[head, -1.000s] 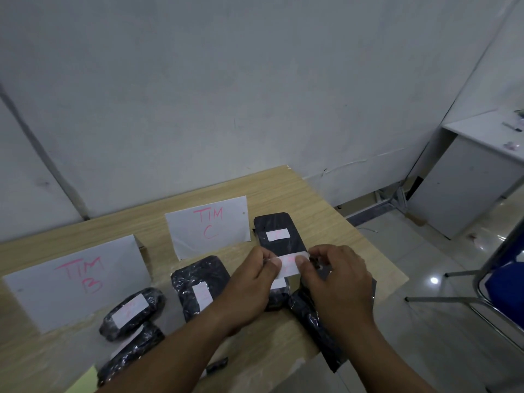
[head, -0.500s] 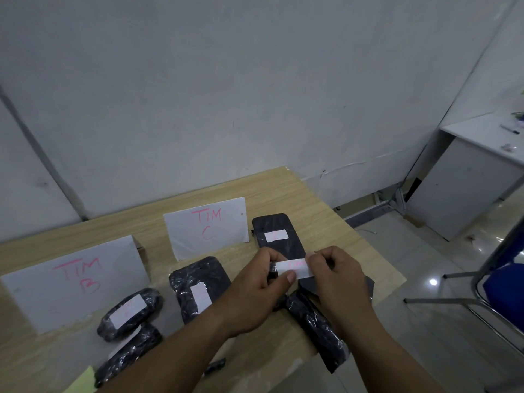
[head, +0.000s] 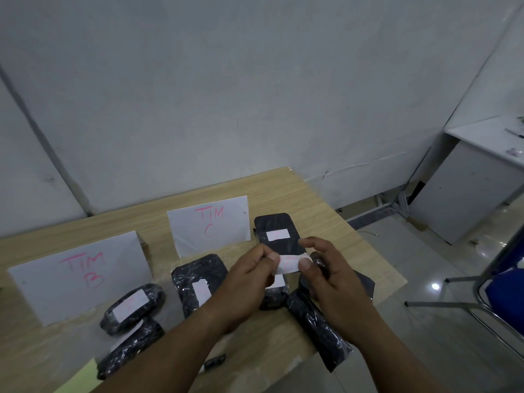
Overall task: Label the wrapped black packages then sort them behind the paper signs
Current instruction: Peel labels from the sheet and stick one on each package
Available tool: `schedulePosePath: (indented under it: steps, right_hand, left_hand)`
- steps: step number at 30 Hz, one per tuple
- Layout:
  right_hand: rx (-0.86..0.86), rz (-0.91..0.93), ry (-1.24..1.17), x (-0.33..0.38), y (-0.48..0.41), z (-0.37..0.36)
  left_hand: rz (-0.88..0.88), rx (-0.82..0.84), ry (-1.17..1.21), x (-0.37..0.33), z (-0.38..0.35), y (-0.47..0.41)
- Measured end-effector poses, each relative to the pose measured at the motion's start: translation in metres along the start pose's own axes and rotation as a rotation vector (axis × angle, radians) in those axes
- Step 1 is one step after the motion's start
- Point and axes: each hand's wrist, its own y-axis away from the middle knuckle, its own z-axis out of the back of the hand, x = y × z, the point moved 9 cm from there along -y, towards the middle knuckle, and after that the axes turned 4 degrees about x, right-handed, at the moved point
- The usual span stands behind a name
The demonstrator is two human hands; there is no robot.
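My left hand (head: pixel 249 282) and my right hand (head: pixel 331 276) pinch the two ends of a small white label (head: pixel 289 263) with faint pink writing, held above the table. Below them lie black wrapped packages: a flat labelled one (head: pixel 276 231) right of the "TIM C" sign (head: pixel 209 222), a labelled one (head: pixel 198 276) in front of that sign, a long one (head: pixel 317 330) by the table's right edge, and one mostly hidden under my hands (head: pixel 273 296). Two more packages (head: pixel 131 307) (head: pixel 130 347) lie in front of the "TIM B" sign (head: pixel 79 273).
The wooden table (head: pixel 320 211) ends close on the right, with tiled floor beyond. A white cabinet (head: pixel 470 185) and a blue chair (head: pixel 504 290) stand to the right. A yellow-green paper (head: pixel 79 378) and a small dark object (head: pixel 214 361) lie at the near edge.
Both hands have lifted the label a little off the packages and hold it more stretched out between them; the view has shifted slightly.
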Motion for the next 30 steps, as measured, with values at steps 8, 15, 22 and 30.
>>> schedulePosePath:
  steps: [8, 15, 22, 30]
  right_hand:
    - [0.029, -0.037, 0.013, -0.007, 0.001, 0.005]
    - [0.127, -0.026, 0.071, -0.013, 0.003, -0.01]
    - [0.342, -0.082, 0.463, -0.064, 0.009, -0.049]
    - [0.411, -0.205, 0.808, -0.141, 0.023, -0.105]
  left_hand:
    - [-0.23, 0.084, -0.207, -0.015, 0.001, 0.017]
    - [-0.219, 0.137, -0.274, -0.004, 0.01, 0.024]
    - [-0.036, 0.074, -0.783, 0.042, 0.042, 0.046]
    - [-0.072, -0.253, -0.72, 0.056, 0.16, 0.121]
